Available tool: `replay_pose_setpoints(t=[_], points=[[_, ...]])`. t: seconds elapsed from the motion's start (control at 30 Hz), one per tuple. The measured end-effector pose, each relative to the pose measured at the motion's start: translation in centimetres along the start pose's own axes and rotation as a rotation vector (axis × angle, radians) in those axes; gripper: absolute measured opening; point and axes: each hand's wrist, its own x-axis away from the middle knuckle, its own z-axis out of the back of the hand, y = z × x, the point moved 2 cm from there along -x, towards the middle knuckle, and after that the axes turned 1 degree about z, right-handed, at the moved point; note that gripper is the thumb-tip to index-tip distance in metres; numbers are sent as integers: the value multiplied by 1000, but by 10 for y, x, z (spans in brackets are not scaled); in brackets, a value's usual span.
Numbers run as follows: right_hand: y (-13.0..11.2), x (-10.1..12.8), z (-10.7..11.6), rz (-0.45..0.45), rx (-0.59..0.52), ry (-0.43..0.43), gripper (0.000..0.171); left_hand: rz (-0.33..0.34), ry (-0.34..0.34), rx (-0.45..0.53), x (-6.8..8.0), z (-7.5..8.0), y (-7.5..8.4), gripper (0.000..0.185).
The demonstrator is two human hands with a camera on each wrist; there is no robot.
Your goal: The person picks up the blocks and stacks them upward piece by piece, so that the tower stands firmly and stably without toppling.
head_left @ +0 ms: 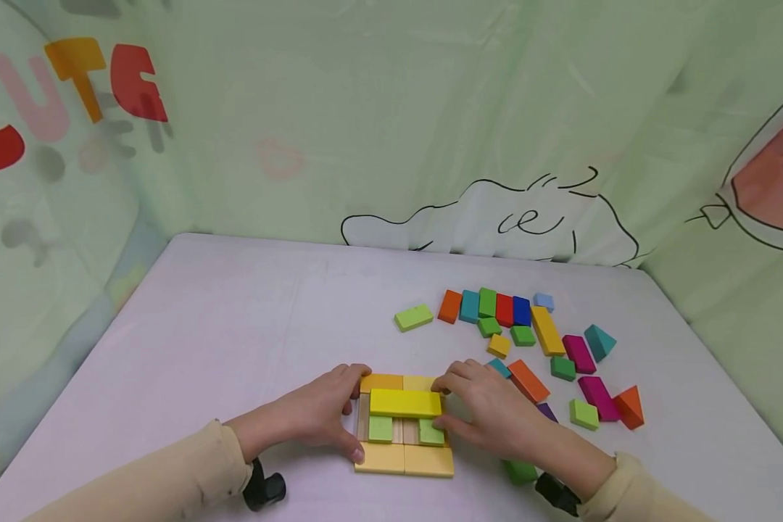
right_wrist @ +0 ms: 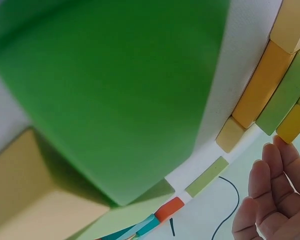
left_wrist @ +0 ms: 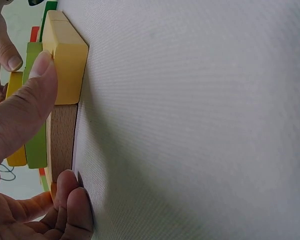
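A flat rectangular layout of wooden blocks lies in front of me, with pale yellow blocks (head_left: 428, 462) along its near side and an orange-yellow block (head_left: 381, 382) at the far left. Two light green blocks (head_left: 380, 428) lie on it, and a long yellow block (head_left: 401, 403) rests across them. My left hand (head_left: 322, 413) grips the layout's left side, its thumb on the near pale block and its curled fingers at the far corner. At the right end of the yellow block, my right hand (head_left: 489, 406) pinches it between thumb and fingertips.
Several loose coloured blocks are spread to the right and behind, including a light green block (head_left: 414, 317), a red block (head_left: 504, 310), a magenta block (head_left: 598, 398) and an orange triangular block (head_left: 629, 407). A green block (head_left: 519, 471) lies under the right forearm.
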Motion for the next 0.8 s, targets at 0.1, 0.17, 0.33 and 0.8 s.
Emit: replay_pose_setpoints(t=[0.1, 0.17, 0.33, 0.8], points=[[1, 4, 2, -24, 3, 2, 37, 2, -1, 1, 0, 0, 1, 107], [2, 8, 2, -61, -2, 6, 34, 3, -1, -1, 0, 0, 1, 108], [3, 19, -2, -196, -74, -27, 27, 1, -1, -6, 0, 1, 2, 108], [-4, 29, -14, -161, -159, -71, 27, 8, -9, -5, 1, 1, 2, 108]])
